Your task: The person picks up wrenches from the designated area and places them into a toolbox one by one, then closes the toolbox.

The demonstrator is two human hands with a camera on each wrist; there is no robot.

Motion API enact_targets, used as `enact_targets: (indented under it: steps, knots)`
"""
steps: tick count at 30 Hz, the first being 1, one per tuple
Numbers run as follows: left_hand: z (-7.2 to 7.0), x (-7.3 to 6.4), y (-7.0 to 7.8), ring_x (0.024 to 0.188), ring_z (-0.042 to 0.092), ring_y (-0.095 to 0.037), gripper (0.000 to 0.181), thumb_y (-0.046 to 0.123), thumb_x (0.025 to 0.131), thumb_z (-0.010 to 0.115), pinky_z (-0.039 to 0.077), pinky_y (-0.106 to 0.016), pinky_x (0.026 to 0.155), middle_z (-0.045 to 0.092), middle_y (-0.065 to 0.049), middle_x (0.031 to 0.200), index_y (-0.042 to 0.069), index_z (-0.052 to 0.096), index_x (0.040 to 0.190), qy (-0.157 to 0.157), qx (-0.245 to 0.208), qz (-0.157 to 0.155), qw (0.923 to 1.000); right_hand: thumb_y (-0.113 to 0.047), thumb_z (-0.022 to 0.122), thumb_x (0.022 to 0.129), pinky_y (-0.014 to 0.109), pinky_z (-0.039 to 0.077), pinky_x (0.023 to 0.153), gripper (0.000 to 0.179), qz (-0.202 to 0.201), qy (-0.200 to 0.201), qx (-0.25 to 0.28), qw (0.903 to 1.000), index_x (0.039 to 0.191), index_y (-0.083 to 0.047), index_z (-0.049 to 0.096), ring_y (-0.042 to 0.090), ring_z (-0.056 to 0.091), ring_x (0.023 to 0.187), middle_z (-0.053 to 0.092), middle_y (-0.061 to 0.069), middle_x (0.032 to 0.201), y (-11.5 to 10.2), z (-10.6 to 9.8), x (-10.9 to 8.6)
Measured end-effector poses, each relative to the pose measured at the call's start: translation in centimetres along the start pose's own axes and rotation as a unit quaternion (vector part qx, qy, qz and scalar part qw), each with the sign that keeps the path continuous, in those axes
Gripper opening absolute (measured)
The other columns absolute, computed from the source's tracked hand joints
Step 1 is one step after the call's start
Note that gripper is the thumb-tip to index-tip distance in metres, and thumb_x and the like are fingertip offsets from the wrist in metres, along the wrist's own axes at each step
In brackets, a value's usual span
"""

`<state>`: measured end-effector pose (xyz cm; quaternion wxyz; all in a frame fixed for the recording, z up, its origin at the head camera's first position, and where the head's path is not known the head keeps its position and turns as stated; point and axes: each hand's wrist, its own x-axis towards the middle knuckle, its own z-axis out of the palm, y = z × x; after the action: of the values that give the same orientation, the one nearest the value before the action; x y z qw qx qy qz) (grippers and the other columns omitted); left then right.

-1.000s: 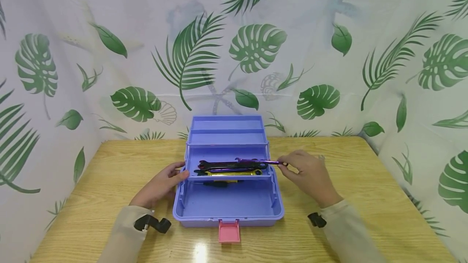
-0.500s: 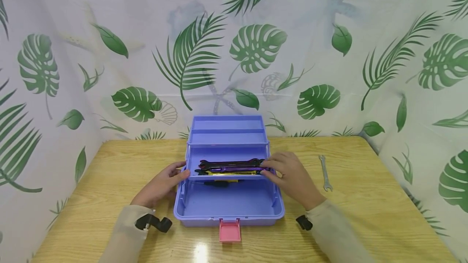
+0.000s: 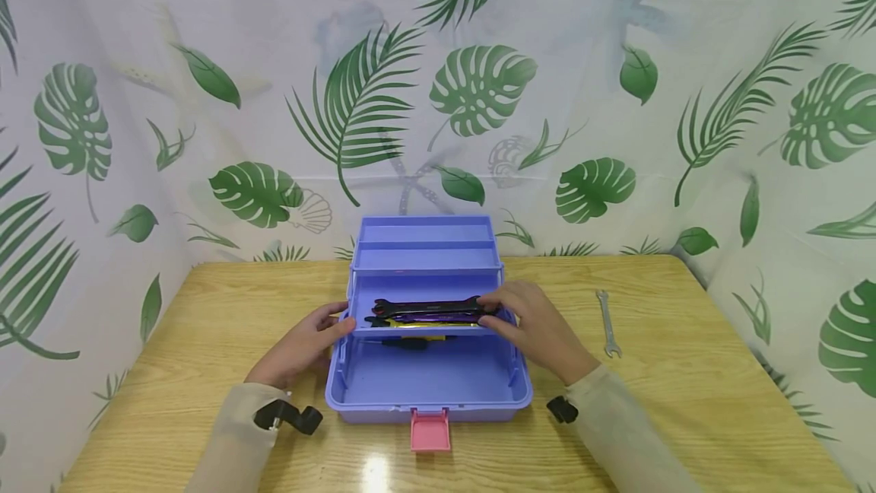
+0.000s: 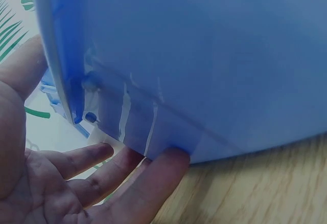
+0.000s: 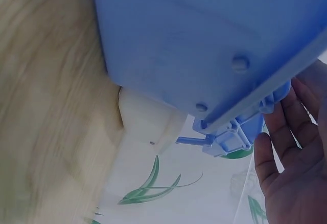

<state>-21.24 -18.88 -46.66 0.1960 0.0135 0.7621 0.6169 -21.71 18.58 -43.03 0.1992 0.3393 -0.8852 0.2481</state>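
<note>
A blue-violet toolbox (image 3: 427, 386) stands opened on the table, its raised tray (image 3: 438, 332) holding a black wrench (image 3: 427, 309), a purple wrench (image 3: 438, 318) and a yellow tool (image 3: 424, 325). My left hand (image 3: 308, 345) grips the toolbox's left side, thumb on the tray corner and fingers against the outer wall, seen in the left wrist view. My right hand (image 3: 537, 326) is at the tray's right end, thumb and fingers around the right end of the purple wrench, which they partly hide. In the right wrist view, the right fingers (image 5: 286, 127) reach up past the tray edge; the wrenches are hidden.
A silver open-end wrench (image 3: 607, 324) lies on the wooden table (image 3: 691, 371) to the right. Beneath the tray, a black-and-yellow tool (image 3: 407, 342) lies in the toolbox's lower compartment. The pink latch (image 3: 430, 432) hangs at the front. A leaf-patterned cloth (image 3: 520, 234) rises behind.
My right hand has moved left, bringing the purple wrench from over the tray's right edge down among the other tools. The silver wrench has come into view. My left hand has stayed put.
</note>
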Motion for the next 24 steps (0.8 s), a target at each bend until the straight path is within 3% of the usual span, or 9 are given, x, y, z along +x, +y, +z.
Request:
enact_targets:
  steps: [4, 15, 24]
  knots:
    - [0.0, 0.1, -0.1, 0.117, 0.053, -0.035, 0.066, 0.045, 0.089, 0.063, 0.055, -0.046, 0.080, 0.044, -0.019, 0.139, 0.016, 0.037, 0.143, -0.002, -0.001, 0.000, 1.0000, -0.027, 0.071, 0.086, 0.040, 0.047, 0.087, 0.021, 0.002, 0.017, 0.013, 0.9998, 0.104, -0.016, 0.069, 0.015, 0.059, 0.094, 0.065, -0.007, 0.095, 0.0, -0.6, -0.1]
    - [-0.4, 0.0, -0.1, 0.116, 0.054, -0.035, 0.066, 0.045, 0.089, 0.063, 0.055, -0.045, 0.080, 0.044, -0.018, 0.139, 0.017, 0.037, 0.143, -0.005, -0.006, 0.001, 1.0000, -0.023, 0.067, 0.089, 0.030, 0.052, 0.067, 0.009, 0.078, 0.056, -0.016, 0.9952, 0.096, -0.017, 0.070, 0.006, 0.060, 0.083, 0.065, -0.010, 0.091, 1.8, -1.6, -1.3]
    - [-0.2, 0.0, -0.1, 0.115, 0.054, -0.034, 0.069, 0.046, 0.087, 0.065, 0.056, -0.045, 0.079, 0.045, -0.016, 0.138, 0.017, 0.037, 0.143, 0.002, -0.005, -0.005, 1.0000, -0.023, 0.062, 0.091, 0.030, 0.050, 0.065, 0.010, 0.136, 0.027, -0.033, 0.9898, 0.097, -0.018, 0.069, 0.010, 0.059, 0.081, 0.062, -0.010, 0.088, 2.4, -1.7, -1.8]
